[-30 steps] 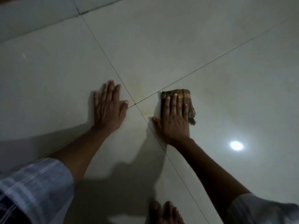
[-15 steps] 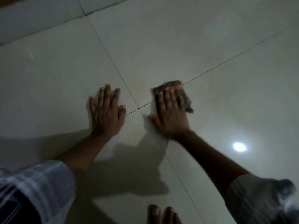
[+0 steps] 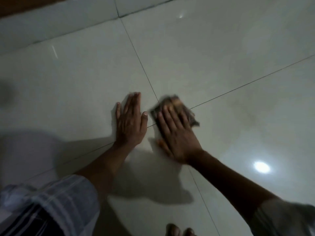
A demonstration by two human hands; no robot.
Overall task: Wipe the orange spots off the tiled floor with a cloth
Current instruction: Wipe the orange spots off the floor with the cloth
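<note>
Right hand [image 3: 177, 133] lies flat on the cloth [image 3: 172, 108], its fingers straight and close together, pressing the fabric against the tiled floor [image 3: 221, 48]. The fingers point away from the person and a little to the left. The cloth is a small folded piece, dark with an orange-brown band, and it is blurred, so its weave and edges are hard to read. Its long axis seems to run from the near left to the far right, across the line of the fingers. Most of the cloth sits under and just beyond the fingertips; a ragged corner sticks out past the little-finger side of the hand. It lies over the spot where two grout lines [image 3: 247, 86] cross. No orange spots can be made out on the tiles in this dim light.

Left hand [image 3: 130, 121] rests palm down on the floor just beside the cloth, apart from it, fingers straight and held together with the thumb out to the side toward the cloth. A light striped sleeve [image 3: 56, 201] covers the left upper arm. Toes [image 3: 179, 229] show at the bottom edge, and a bright reflection of a lamp [image 3: 261, 166] shines on the tile to the right.
</note>
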